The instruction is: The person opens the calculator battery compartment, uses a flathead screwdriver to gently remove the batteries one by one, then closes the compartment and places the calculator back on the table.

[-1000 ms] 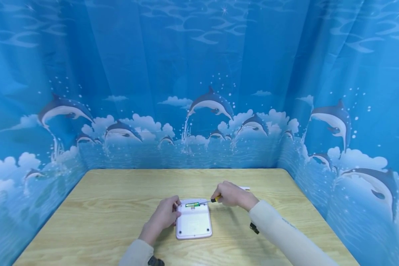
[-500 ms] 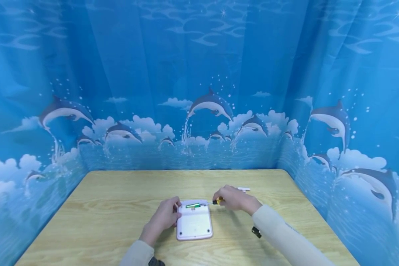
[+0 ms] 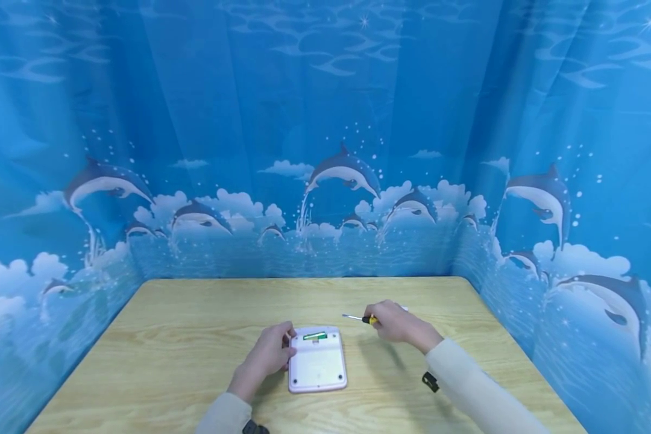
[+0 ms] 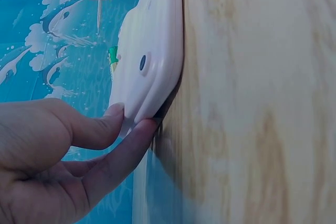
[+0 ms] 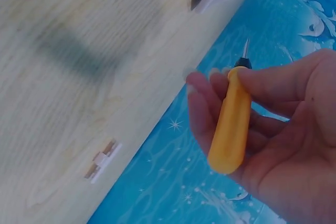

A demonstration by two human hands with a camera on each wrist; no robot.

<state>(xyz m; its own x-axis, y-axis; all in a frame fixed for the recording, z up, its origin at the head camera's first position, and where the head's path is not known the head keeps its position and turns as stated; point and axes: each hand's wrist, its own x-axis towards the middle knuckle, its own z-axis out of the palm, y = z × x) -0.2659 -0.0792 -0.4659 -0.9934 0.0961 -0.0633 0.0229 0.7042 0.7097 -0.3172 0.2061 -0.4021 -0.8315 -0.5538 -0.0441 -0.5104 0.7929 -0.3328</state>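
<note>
A flat white device (image 3: 317, 367), shaped like a desk calculator, lies on its face with dark round feet at its corners. A green battery (image 3: 315, 336) shows in the slot near its far edge. My left hand (image 3: 272, 351) pinches the device's left edge; in the left wrist view the thumb (image 4: 107, 128) presses on top and a finger curls beneath. Right of the device, my right hand (image 3: 395, 323) grips a screwdriver (image 5: 231, 121) by its yellow handle. Its metal shaft points left, past the device's far right corner and apart from the battery.
A small white battery cover (image 5: 104, 162) lies on the wooden table (image 3: 211, 307), mostly hidden behind my right hand in the head view. A blue dolphin-print curtain (image 3: 314, 120) surrounds the table's back and sides.
My right hand has drawn the screwdriver away from the battery slot, to the right and farther back. The left hand and the device stay in place, and the battery still sits in its slot.
</note>
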